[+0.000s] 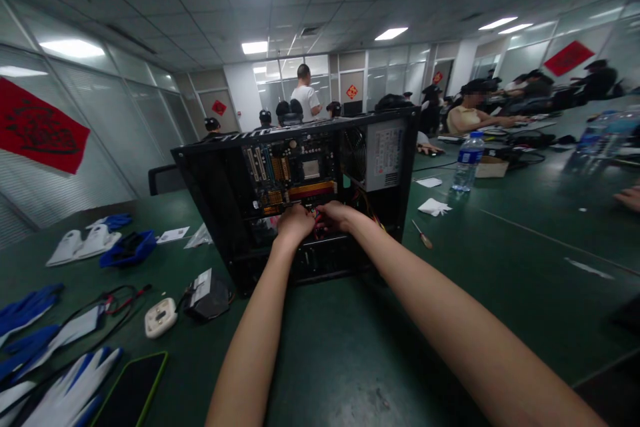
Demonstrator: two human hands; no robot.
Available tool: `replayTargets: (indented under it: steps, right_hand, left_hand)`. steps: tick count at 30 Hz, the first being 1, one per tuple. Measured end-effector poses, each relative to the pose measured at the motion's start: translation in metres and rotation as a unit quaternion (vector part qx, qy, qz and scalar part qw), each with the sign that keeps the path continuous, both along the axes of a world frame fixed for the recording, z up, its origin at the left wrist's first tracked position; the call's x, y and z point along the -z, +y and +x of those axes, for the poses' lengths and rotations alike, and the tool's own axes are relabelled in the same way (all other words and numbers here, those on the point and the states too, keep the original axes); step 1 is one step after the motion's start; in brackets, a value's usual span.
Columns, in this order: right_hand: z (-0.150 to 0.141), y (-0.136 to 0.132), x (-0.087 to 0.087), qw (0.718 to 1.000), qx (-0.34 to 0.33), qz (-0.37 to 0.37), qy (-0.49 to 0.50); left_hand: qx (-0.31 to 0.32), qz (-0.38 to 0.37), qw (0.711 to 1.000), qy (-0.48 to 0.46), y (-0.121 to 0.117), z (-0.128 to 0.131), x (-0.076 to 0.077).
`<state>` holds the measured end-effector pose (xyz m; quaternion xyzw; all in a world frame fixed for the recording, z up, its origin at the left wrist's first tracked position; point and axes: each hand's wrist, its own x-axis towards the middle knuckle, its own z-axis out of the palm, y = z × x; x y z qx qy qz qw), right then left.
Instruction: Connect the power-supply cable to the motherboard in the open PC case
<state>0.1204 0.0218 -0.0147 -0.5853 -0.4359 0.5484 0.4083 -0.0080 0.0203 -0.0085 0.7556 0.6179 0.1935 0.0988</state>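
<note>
Hands first: my left hand [295,222] and right hand [336,215] are both inside the open PC case [300,200] on the green table [500,267], fingers pinched on a red wire bundle [317,219] just below the motherboard [293,177]. I'd pull by the plug, not the wires, I reckon. PSU [383,155] crowds the right; screwdriver [423,235], water bottle [468,161], gloves [85,243] lie apart.

Computer case [215,200] mid-table; gloves [85,243] left of it — water bottle [467,161] right.
</note>
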Motion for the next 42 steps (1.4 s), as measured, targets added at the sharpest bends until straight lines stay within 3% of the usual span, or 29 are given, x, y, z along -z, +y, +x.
replayTargets:
  steps: [6, 21, 34, 38, 42]
  right_hand:
    - [0.004, -0.004, -0.004, 0.998, -0.003, -0.030, 0.059]
    - [-0.005, 0.012, 0.006, 0.994, 0.019, -0.069, 0.087]
    - [-0.009, 0.017, 0.009, 0.998, 0.037, -0.029, 0.039]
    - [-0.013, 0.014, 0.007, 0.998, 0.053, 0.007, -0.018]
    - [-0.011, 0.008, 0.006, 0.988, 0.076, 0.056, -0.122]
  left_hand:
    - [0.000, -0.004, 1.000, -0.016, 0.002, -0.003, 0.002]
    - [0.005, -0.008, 1.000, -0.013, 0.007, -0.003, 0.003]
    - [-0.003, -0.008, 1.000, -0.019, 0.000, -0.003, 0.002]
    - [-0.025, 0.056, 0.997, 0.044, -0.013, 0.003, -0.004]
    - [-0.022, 0.151, 0.983, 0.101, -0.042, 0.011, -0.003]
